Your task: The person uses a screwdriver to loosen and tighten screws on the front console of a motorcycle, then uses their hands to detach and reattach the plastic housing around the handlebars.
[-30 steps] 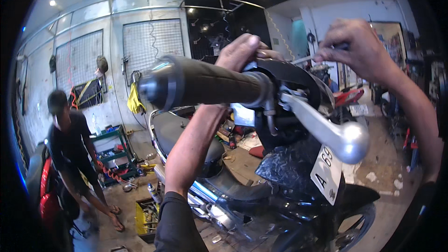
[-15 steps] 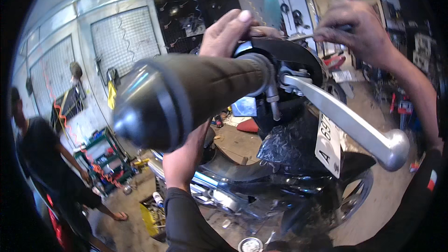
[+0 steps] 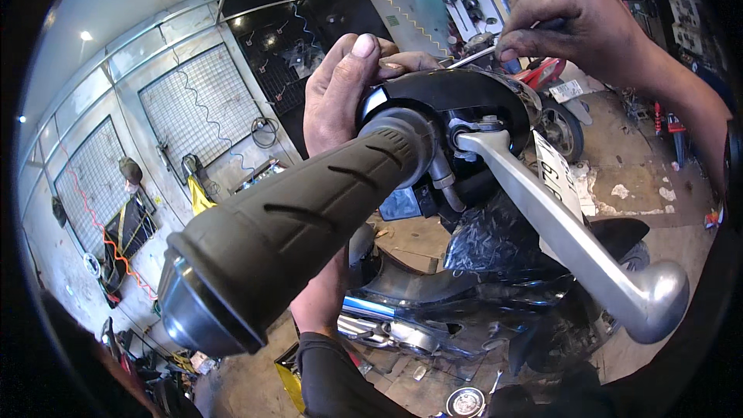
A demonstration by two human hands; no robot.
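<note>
The pale wall with mesh panels (image 3: 196,97) stands beyond my left side, the biggest thing around me. Below and ahead of me is the black motorcycle (image 3: 410,282), with part of a red motorcycle (image 3: 539,72) farther back on the right. A white plate (image 3: 551,170) sits toward the black machine's front, partly hidden from me. Nearest my eyes, the ribbed rubber grip (image 3: 309,209) juts toward me at a slant, and the silver lever (image 3: 561,228) runs from beside its inner end down to the right. Just past the grip is the rounded black cover (image 3: 464,93), where I am working. My right hand (image 3: 573,19) is up beyond it, thumb and forefinger pinching a slim metal tool (image 3: 472,56); my left hand (image 3: 337,97) lies behind the grip, thumb raised, fingers bent over the cover's far side, and I cannot tell what their tips press on. The tool's end is just beside those fingers, at the cover's upper edge; I cannot tell whether it touches.
</note>
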